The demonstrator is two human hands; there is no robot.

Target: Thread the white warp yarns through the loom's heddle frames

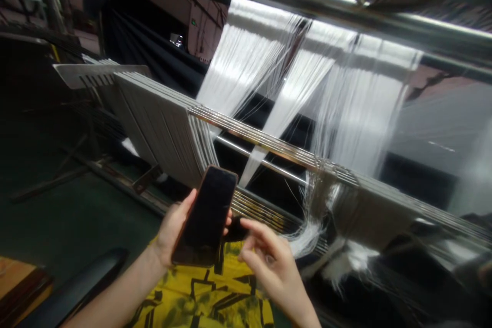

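Note:
My left hand (172,233) is wrapped round a black smartphone (205,215) with a dark screen, held upright and tilted in front of me. My right hand (269,259) hovers just right of the phone's lower edge, fingers loosely curled and apart, holding nothing that I can see. Both hands are above my lap, which is covered in yellow fabric with black markings (207,300). Behind the hands stands a loom with white warp threads (303,87) running down through metal heddle frames (165,123).
Shiny steel rollers (307,0) cross the top of the loom. Loose white thread ends (307,238) hang in a tuft near my right hand. A dark padded armrest (73,292) lies at lower left, above a green floor (57,215).

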